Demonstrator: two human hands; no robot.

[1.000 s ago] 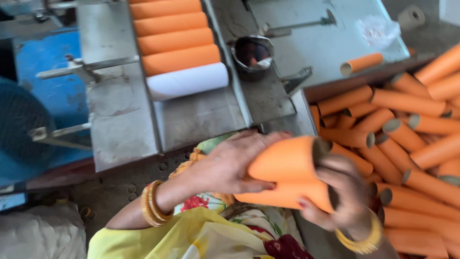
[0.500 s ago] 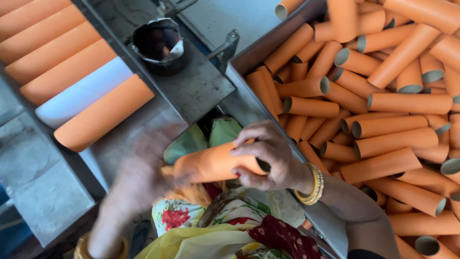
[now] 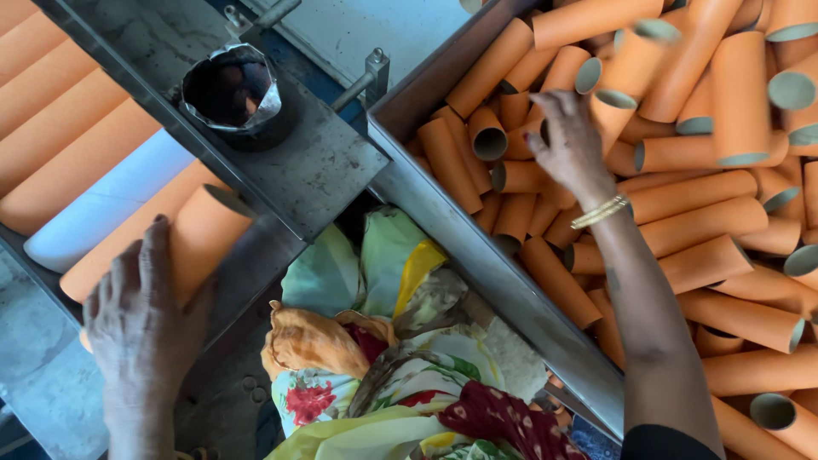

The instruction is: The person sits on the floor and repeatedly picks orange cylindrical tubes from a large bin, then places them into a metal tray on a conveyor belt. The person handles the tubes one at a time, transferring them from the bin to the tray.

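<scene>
My left hand lies flat on an orange cardboard tube at the near end of a row of tubes on a grey metal table. A white tube lies just beyond it, with more orange tubes behind. My right hand, with gold bangles at the wrist, reaches into a metal bin heaped with several loose orange tubes; its fingers curl over the tubes, and whether they grip one is unclear.
A small dark pot lined with foil sits on the table next to a metal bracket. Flowered cloth covers my lap between table and bin.
Both hands held one orange tube over my lap. Now the left hand has set it on the table at the row's end, and the right hand has moved into the bin.
</scene>
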